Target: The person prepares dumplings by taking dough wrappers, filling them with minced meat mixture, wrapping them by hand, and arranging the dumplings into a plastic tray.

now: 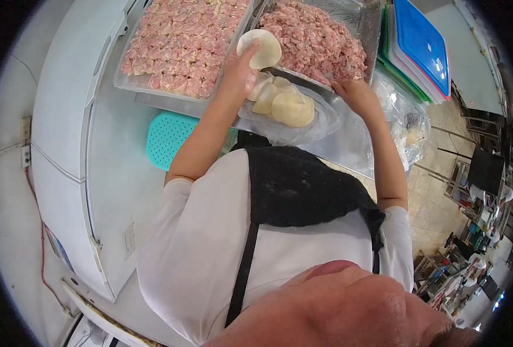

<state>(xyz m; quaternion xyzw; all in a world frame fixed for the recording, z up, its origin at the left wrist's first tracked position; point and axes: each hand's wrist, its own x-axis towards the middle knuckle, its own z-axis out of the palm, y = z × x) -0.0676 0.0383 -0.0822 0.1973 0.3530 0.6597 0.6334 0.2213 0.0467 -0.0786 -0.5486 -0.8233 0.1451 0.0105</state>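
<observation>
A round, pale dough wrapper (266, 50) rests in my left hand (242, 70), the thumb lying over its face. My right hand (353, 93) is at the near edge of the metal tray of minced meat (311, 37), its fingers drawn together; whether they hold anything is too small to tell. Between my hands, a pile of round wrappers (293, 109) lies on clear plastic (320, 122). At the left, rows of meat-filled dumplings (181, 43) fill a shallow tray (130, 87).
A turquoise perforated basket (166, 139) is below the dumpling tray. Stacked coloured lids (423, 43) and a clear plastic bag (404, 118) are at the right. A white refrigerator (62, 121) is at the far left.
</observation>
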